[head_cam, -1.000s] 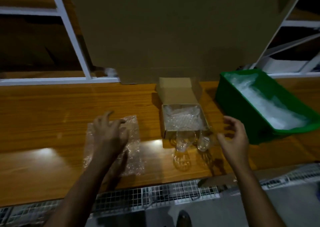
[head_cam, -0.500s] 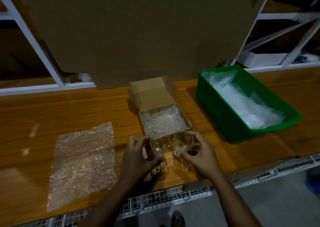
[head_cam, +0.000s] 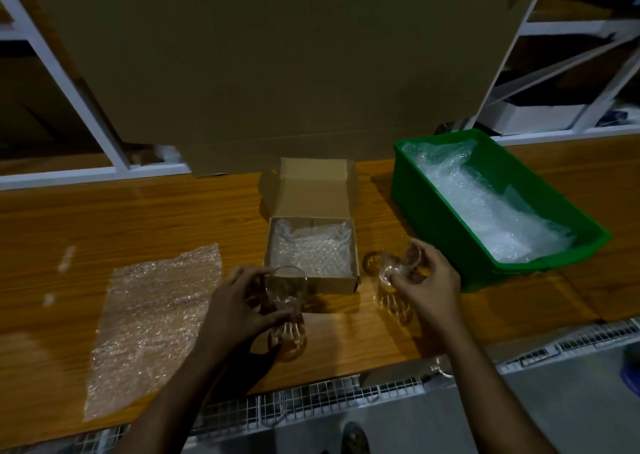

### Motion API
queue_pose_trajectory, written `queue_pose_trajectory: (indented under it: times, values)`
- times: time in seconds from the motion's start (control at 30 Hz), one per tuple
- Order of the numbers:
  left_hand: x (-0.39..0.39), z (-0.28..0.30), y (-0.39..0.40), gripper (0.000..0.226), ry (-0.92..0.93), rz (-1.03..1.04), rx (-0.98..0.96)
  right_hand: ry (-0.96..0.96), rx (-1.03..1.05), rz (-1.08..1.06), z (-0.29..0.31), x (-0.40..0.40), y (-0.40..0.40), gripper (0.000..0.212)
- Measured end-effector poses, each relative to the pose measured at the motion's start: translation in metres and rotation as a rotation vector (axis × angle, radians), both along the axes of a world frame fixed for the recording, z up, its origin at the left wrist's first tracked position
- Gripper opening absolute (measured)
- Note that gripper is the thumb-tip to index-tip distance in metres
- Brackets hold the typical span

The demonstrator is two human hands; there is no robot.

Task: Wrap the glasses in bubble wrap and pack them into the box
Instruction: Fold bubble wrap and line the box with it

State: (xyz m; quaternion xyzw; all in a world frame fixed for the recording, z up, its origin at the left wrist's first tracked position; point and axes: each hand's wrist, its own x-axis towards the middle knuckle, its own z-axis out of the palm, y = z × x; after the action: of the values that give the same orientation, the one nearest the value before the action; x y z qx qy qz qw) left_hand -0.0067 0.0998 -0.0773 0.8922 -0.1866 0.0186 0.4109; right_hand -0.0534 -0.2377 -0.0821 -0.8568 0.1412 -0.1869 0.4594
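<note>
Two clear glasses (head_cam: 286, 301) (head_cam: 398, 268) flank the open, bubble-lined box (head_cam: 311, 256).

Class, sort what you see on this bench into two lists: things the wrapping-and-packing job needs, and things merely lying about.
Belongs to the job:
glass in left hand
glass in right hand
flat bubble wrap sheet
open cardboard box, already lined with bubble wrap
green bin holding spare wrap

Just lying about:
large cardboard sheet
white shelving frame
</note>
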Motion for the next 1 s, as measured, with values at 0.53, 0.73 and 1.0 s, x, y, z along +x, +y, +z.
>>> queue_pose_trajectory:
  times: [0.53,0.73,1.0]
  values:
    - [-0.049,-0.008,-0.063,0.065,-0.003,-0.101,-0.140,0.027,0.017,-0.055,0.000,0.003,0.000,0.081]
    - [-0.051,-0.003,-0.133,0.061,0.038,-0.175,-0.216,0.169,0.123,0.347,0.011,-0.071,0.014,0.075]
    - [-0.029,0.005,-0.161,0.073,0.215,-0.189,-0.322,0.060,0.006,0.133,0.011,-0.048,0.013,0.083]
